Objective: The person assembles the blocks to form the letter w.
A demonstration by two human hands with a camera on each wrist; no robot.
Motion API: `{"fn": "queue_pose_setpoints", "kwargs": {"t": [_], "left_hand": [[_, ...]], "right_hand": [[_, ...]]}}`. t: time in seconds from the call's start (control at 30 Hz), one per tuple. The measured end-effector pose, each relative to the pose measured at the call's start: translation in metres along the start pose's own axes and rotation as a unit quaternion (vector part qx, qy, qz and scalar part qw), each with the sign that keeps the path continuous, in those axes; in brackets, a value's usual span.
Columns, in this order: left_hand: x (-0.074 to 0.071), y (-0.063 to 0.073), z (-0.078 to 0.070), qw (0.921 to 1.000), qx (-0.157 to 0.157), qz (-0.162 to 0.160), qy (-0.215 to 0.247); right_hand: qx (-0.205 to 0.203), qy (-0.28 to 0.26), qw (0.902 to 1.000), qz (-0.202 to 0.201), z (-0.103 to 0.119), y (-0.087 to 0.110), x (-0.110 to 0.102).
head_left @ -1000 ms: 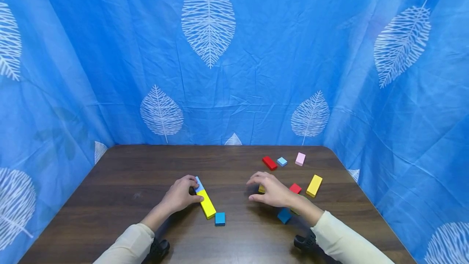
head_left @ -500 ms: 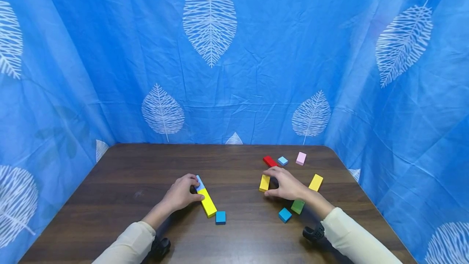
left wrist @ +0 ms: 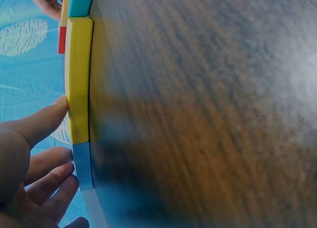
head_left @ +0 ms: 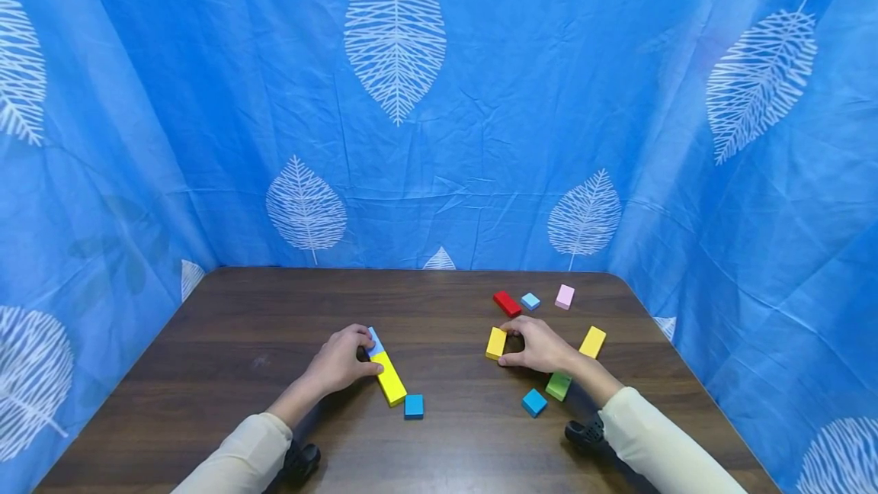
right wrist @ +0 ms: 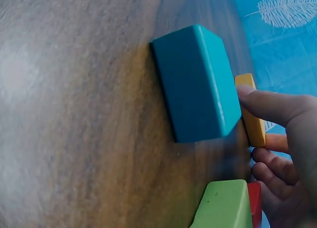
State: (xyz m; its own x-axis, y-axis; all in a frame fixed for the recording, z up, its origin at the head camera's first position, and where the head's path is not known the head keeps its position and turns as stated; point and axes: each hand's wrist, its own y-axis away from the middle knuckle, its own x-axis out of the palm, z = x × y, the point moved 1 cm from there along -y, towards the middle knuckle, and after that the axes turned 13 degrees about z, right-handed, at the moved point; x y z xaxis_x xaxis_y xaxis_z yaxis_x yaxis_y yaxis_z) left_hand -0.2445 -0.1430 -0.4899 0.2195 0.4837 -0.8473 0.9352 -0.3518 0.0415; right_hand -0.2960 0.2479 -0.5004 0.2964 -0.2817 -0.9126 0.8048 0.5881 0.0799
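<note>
My left hand (head_left: 338,360) rests at a row of a yellow block (head_left: 392,387) and a light blue block (head_left: 374,340). In the left wrist view the thumb touches the yellow block's edge and the other fingertips lie at the light blue one. A teal-blue block (head_left: 414,406) sits by the row's near end. My right hand (head_left: 538,347) pinches a short yellow block (head_left: 495,344) between thumb and fingers, at or near the table. In the right wrist view, another blue block (right wrist: 190,87) and a green block (right wrist: 223,203) stand closer, with a red block (right wrist: 254,203) partly hidden behind the green.
At the back right lie a red block (head_left: 507,303), a small light blue block (head_left: 530,301) and a pink block (head_left: 565,296). A longer yellow block (head_left: 593,342) is partly behind the right forearm. A blue leaf-print curtain (head_left: 439,136) surrounds the brown table (head_left: 274,303).
My right hand has moved right and its fingers have come onto the short yellow block. The left hand stays at the row.
</note>
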Motion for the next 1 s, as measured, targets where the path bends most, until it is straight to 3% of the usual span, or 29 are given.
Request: {"fn": "queue_pose_setpoints", "kwargs": {"t": [0.37, 0.63, 1.0], "left_hand": [[0.000, 0.000, 0.001, 1.0000, 0.003, 0.001, 0.001], [-0.001, 0.000, 0.000, 1.0000, 0.001, 0.000, 0.003], [-0.001, 0.000, 0.000, 1.0000, -0.005, 0.000, 0.007]], "right_hand": [[0.000, 0.000, 1.0000, -0.001, 0.004, -0.003, 0.000], [-0.033, 0.003, 0.9994, -0.007, 0.024, -0.009, 0.003], [-0.062, -0.012, 0.9979, 0.016, 0.053, -0.017, 0.017]]}}
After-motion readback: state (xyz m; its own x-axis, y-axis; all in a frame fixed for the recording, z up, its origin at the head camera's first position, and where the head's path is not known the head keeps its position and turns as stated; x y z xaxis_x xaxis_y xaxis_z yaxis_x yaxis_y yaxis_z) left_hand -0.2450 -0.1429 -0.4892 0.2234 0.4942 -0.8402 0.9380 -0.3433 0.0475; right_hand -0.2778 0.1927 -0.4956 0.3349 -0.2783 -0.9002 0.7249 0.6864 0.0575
